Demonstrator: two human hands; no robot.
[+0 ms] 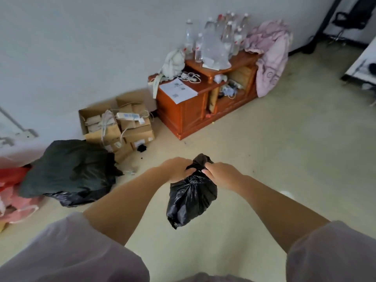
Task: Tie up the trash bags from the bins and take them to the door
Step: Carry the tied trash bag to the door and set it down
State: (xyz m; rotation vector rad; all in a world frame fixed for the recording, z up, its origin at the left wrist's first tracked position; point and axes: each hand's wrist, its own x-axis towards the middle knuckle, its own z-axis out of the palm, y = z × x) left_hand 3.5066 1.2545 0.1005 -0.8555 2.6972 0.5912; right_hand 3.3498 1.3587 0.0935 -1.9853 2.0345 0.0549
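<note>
Shiny black trash bag (191, 197), pale lilac sleeves (69, 253), reddish-brown wooden cabinet (189, 113), plain tan cardboard boxes (122, 127), a pink blanket (270, 64) with swirly patterning, dark green cloth (67, 167), beige floor (284, 151).

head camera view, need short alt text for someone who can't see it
Seen from above, a person's left hand and right hand grip the gathered neck of a small black plastic trash bag held above a pale floor. Beyond, against a white wall, stand a low reddish wooden cabinet topped with clear plastic bottles, and open cardboard boxes.
</note>
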